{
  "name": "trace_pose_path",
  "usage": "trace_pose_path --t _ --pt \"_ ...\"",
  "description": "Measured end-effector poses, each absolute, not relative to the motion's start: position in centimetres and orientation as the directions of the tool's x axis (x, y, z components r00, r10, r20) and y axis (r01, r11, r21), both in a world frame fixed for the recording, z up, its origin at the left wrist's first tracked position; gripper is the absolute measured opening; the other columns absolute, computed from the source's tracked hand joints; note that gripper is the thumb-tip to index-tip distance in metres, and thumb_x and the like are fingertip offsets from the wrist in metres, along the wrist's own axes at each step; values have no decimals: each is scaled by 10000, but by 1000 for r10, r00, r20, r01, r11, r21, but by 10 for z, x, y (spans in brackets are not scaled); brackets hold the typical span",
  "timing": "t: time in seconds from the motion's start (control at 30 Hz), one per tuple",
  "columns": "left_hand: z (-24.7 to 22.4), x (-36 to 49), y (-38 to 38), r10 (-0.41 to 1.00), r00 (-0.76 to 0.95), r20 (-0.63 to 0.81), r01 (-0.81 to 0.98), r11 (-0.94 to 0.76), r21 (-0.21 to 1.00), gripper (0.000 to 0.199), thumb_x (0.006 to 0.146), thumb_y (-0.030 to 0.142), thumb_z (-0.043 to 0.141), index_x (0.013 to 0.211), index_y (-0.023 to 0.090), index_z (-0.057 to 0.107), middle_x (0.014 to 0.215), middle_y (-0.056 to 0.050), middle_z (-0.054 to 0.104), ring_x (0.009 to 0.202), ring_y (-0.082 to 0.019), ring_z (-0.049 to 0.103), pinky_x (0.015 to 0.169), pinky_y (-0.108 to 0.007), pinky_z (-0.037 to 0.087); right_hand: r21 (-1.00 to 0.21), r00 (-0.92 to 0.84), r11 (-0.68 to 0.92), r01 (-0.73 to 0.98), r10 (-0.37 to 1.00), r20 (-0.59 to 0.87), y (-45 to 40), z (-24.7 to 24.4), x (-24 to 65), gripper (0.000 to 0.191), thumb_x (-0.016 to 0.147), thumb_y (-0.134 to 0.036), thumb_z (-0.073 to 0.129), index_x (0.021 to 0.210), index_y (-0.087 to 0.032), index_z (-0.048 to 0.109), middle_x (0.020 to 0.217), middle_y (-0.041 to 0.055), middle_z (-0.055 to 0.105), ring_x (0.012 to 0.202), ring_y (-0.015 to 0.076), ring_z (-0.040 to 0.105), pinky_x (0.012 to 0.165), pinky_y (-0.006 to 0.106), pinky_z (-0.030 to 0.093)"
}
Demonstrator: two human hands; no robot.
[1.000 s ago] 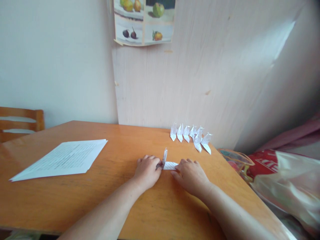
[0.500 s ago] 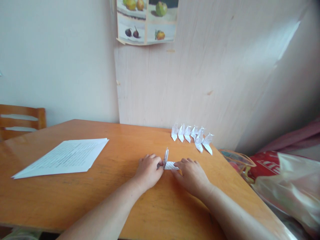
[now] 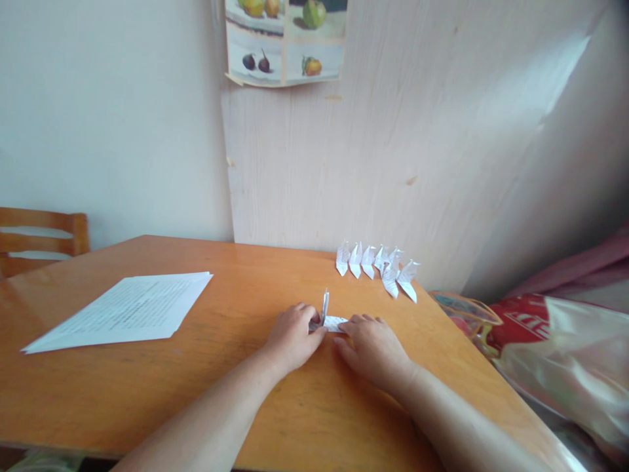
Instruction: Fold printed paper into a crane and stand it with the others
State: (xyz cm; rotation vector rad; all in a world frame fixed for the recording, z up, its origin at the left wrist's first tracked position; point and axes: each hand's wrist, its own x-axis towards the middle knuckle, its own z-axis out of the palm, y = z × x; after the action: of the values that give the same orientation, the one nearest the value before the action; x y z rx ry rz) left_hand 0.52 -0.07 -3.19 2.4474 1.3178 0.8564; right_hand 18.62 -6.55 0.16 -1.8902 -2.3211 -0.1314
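A small folded piece of printed paper lies on the wooden table in front of me, one flap standing upright at its left part. My left hand grips its left end, thumb along the near side by the base of the flap. On the right end press the fingertips of my right hand, its thumb a little apart on the near side. Under both hands, parts of the paper are hidden. Farther back, several folded paper pieces with raised points stand grouped at the table's far right corner.
A stack of printed sheets lies on the left of the wooden table. Beyond the right edge are a red and clear plastic bag and other items. A chair stands far left. Fruit pictures hang on the wall.
My right thumb has come away from the paper's near edge, toward me. My left thumb has shifted slightly right along the base of the flap. The view has moved slightly.
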Motion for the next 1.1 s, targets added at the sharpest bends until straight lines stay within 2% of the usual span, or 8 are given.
trace_pose_path --t 0.17,0.43,0.6,0.7,0.83,1.0,1.1 --pt "-32 5 1 830 396 393 706 -548 448 180 857 385 651 818 210 634 887 -49 673 831 -212 614 695 -302 410 -23 -197 204 979 965 176 -70 4 183 306 957 -389 461 934 -221 714 917 81 725 843 244 654 717 335 362" --pt "-32 5 3 835 401 376 753 -534 384 119 876 257 571 791 196 629 888 -63 675 844 -210 618 718 -301 415 -48 -212 224 973 959 187 -72 5 182 282 939 -388 486 932 -217 711 896 77 731 803 232 656 663 315 344" --pt "-27 5 0 841 403 361 775 -523 355 136 878 264 552 794 195 634 898 -66 692 839 -218 630 693 -308 393 -97 -191 210 973 966 177 -71 6 184 282 944 -394 485 908 -222 705 884 66 735 790 220 665 639 304 340" --pt "-22 5 -3 830 422 364 769 -541 342 128 870 272 562 790 204 635 889 -55 699 855 -227 636 695 -313 382 -182 -161 192 964 972 169 -69 8 188 274 951 -378 480 882 -228 700 880 52 741 791 202 668 635 288 342" --pt "-17 5 -7 779 511 364 702 -622 347 83 840 209 565 810 229 640 889 -19 700 900 -216 638 751 -302 386 -359 -106 178 916 972 212 -61 10 198 253 933 -304 486 863 -221 715 869 43 745 811 185 661 672 266 378" --pt "-14 5 -11 762 553 338 677 -647 351 95 841 210 555 774 228 620 839 -11 681 836 -207 623 707 -294 367 -617 -49 221 756 958 283 -49 7 210 205 856 -230 521 863 -190 722 835 30 736 776 173 647 672 258 418" --pt "-13 6 -11 768 549 328 675 -640 367 88 826 198 561 761 223 614 830 -14 673 810 -201 613 694 -288 370 -713 -52 221 665 967 251 -47 6 211 186 822 -214 539 848 -175 720 789 22 717 734 161 623 644 251 420"
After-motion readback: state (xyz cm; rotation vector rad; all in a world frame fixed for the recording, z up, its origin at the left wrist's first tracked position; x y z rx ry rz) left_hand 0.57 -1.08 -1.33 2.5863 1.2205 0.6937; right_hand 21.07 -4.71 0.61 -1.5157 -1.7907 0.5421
